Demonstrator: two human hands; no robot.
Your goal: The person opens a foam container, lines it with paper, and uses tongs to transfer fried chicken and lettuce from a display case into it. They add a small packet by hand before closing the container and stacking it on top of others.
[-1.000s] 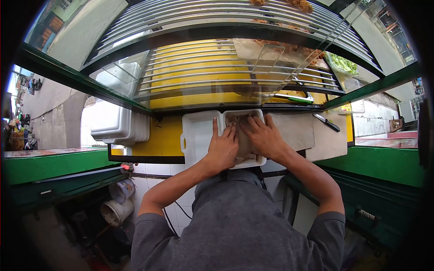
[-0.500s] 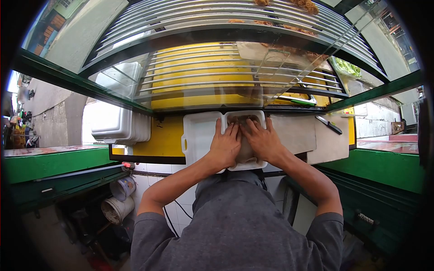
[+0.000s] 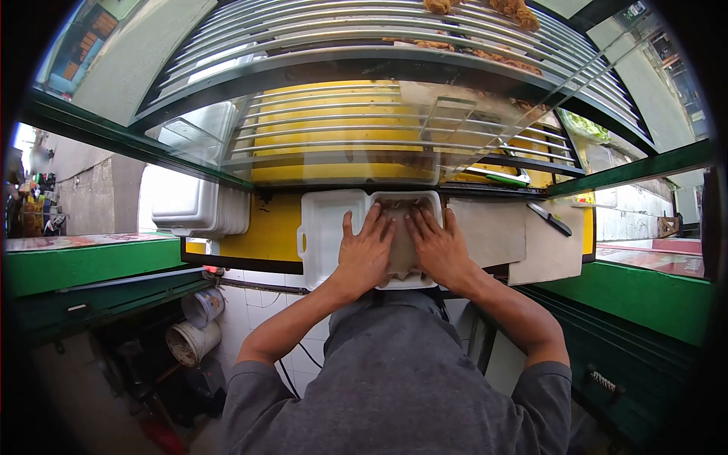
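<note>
An opened white foam takeout box [image 3: 323, 220] lies on the yellow counter in front of me, its two halves side by side. A sheet of brown paper [image 3: 403, 256] lines the right half. My left hand [image 3: 365, 250] lies over the box's middle ridge with its fingertips on the paper. Opposite it, my right hand [image 3: 438, 246] rests on the right side of that half, fingertips also on the paper. Both hands have their fingers stretched out, and neither grasps anything. Parts of the paper are hidden under the fingers.
Left of the box stands a stack of foam boxes [image 3: 199, 206]. To the right lie brown paper sheets [image 3: 485, 227] and a black-handled knife [image 3: 558, 222]. A glass-fronted case with metal racks [image 3: 326, 114] rises ahead, fried pieces [image 3: 516, 11] on top.
Both hands have drawn slightly toward me, with fingers flatter and straighter on the paper. The paper now reaches higher along the far wall of the box half.
</note>
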